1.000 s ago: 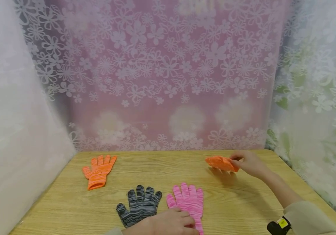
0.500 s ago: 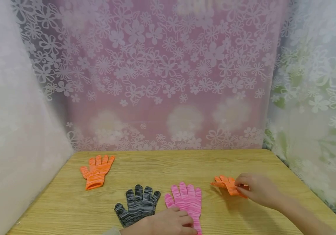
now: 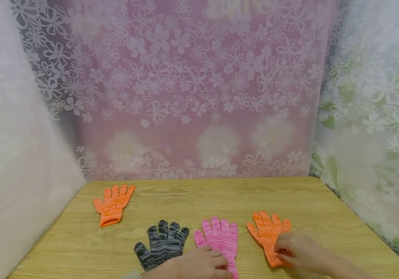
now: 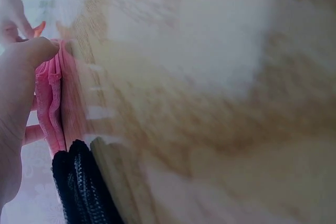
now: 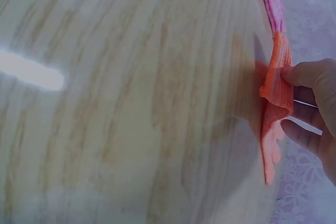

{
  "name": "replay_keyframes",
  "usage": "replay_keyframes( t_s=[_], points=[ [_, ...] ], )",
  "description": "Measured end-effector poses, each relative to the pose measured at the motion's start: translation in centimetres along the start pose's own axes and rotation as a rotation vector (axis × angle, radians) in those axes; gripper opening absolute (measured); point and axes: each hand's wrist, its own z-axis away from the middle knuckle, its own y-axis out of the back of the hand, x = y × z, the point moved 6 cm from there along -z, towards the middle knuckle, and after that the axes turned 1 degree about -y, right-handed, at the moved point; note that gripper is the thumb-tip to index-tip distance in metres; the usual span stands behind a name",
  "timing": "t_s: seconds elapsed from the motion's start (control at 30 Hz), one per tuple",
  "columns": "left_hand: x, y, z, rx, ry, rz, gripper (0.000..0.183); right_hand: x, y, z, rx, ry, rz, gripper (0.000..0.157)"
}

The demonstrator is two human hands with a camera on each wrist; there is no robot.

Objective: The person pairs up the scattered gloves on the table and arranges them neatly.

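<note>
Fingers spread toward the far side, an orange knit glove point(image 3: 267, 234) lies on the right of the table. My right hand point(image 3: 300, 252) pinches its cuff; in the right wrist view the thumb is on the cuff point(image 5: 279, 72), which stands up from the wood. My left hand point(image 3: 199, 265) holds the cuff end of a pink striped glove point(image 3: 224, 236), its thumb at the edge in the left wrist view. Just left of the pink one lies a grey-black glove point(image 3: 162, 246), its lower part hidden behind my left forearm.
A second orange glove point(image 3: 112, 207) lies flat at the far left of the wooden table point(image 3: 185, 197). Flower-patterned curtains point(image 3: 199, 97) hang behind the table and along its sides.
My right hand has brought the orange glove nearer and lowered it from a folded, raised position to lie spread beside the pink one. My left hand has stayed on the pink glove.
</note>
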Motion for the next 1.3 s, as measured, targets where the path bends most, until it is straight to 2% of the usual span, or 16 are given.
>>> replay_keyframes(
  t_s=[0.17,0.37,0.5,0.73,0.9,1.07,1.17,1.23,1.3],
  points=[
    [0.1,-0.2,0.0,0.017,-0.012,-0.033,0.03,0.1,-1.4,0.4,-0.099,-0.037,-0.097,0.019],
    [-0.1,-0.1,0.0,-0.003,-0.006,-0.03,0.03,-0.5,-1.6,0.1,-0.079,0.051,-0.069,0.014],
    [0.0,-0.1,0.0,-0.003,-0.004,-0.018,0.03,-0.6,-1.3,0.2,-0.053,0.071,-0.061,0.014],
    [0.0,0.0,-0.1,0.016,-0.012,-0.038,0.03,-0.8,-1.4,0.7,-0.113,0.097,-0.053,0.012],
    [-0.2,-0.1,0.0,-0.008,0.004,0.016,0.03,-0.7,-1.5,0.6,-0.126,0.097,-0.029,0.012],
    [-0.6,0.2,0.2,-0.048,0.045,0.159,0.034,-0.6,-1.5,0.7,-0.104,0.1,-0.007,0.014],
    [-1.5,1.3,0.6,0.01,0.104,0.171,0.032,-0.7,-1.5,0.7,-0.085,0.112,-0.001,0.015],
    [-2.4,2.4,1.0,0.091,0.162,0.099,0.03,-0.8,-1.4,0.7,-0.066,0.117,0.014,0.015],
    [-3.7,3.7,1.7,0.178,0.253,0.044,0.026,-0.8,-1.3,0.7,-0.05,0.123,0.031,0.017]
  ],
)
